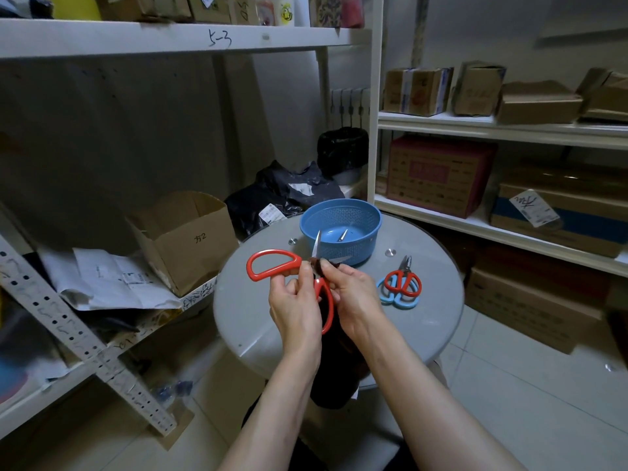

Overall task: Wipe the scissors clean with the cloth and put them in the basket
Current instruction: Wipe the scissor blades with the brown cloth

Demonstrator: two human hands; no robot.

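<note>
Over round grey table (pixel 424 317), left hand (pixel 295 307) gripping open red scissors (pixel 328 311) by handle, right hand (pixel 353 294) pinching dark cloth (pixel 334 375) at blades, blue basket (pixel 360 248) behind, small scissors (pixel 404 270) right.

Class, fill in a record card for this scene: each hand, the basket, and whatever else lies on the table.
left hand: grips the big red scissors by one handle, blades apart
right hand: pinches the dark cloth at the scissors' pivot
basket: blue, on the round table; metal piece inside, unclear what
waiting: small red scissors lying on small blue scissors
</note>
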